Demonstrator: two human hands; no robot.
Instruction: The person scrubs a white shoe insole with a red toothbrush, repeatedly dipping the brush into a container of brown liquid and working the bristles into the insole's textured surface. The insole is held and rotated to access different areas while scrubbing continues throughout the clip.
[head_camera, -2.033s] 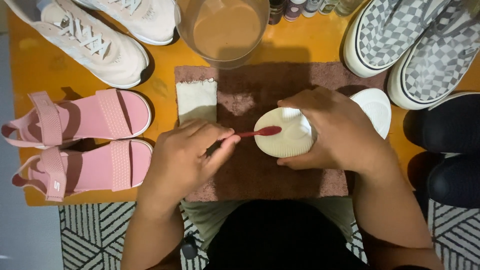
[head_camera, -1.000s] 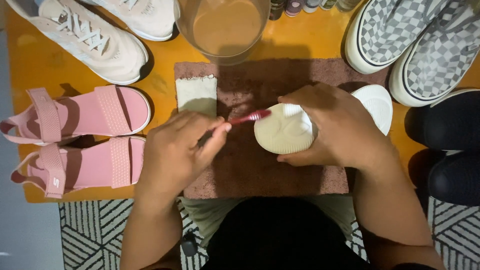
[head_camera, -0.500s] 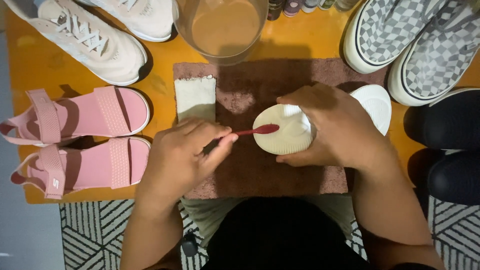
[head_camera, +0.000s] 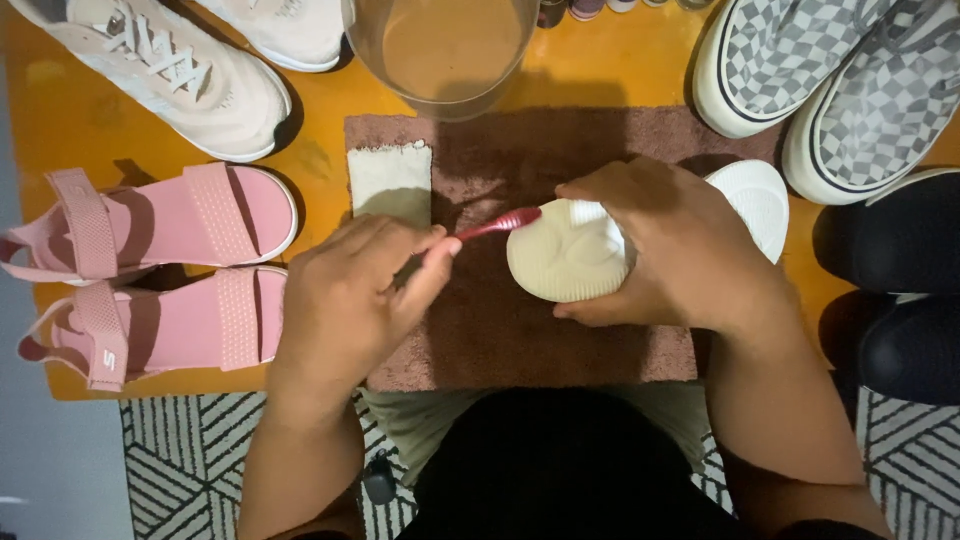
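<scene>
My left hand (head_camera: 350, 290) grips a red toothbrush (head_camera: 497, 224), whose head touches the left upper edge of a cream ribbed shoe sole (head_camera: 565, 260). My right hand (head_camera: 670, 250) wraps over that shoe and holds it sole-up above a brown towel (head_camera: 520, 340). The white heel end of the shoe (head_camera: 755, 195) sticks out past my right hand. A small cream cloth (head_camera: 390, 180) lies on the towel's far left corner, just beyond my left hand.
A clear bowl of murky water (head_camera: 445, 50) stands at the towel's far edge. Pink sandals (head_camera: 150, 270) lie left, beige sneakers (head_camera: 170, 70) far left, checkered slip-ons (head_camera: 830, 80) far right, dark shoes (head_camera: 890, 290) right, all on an orange table (head_camera: 600, 60).
The toothbrush has moved back and forth across the sole's upper left edge. The shoe and my right hand have stayed nearly in place.
</scene>
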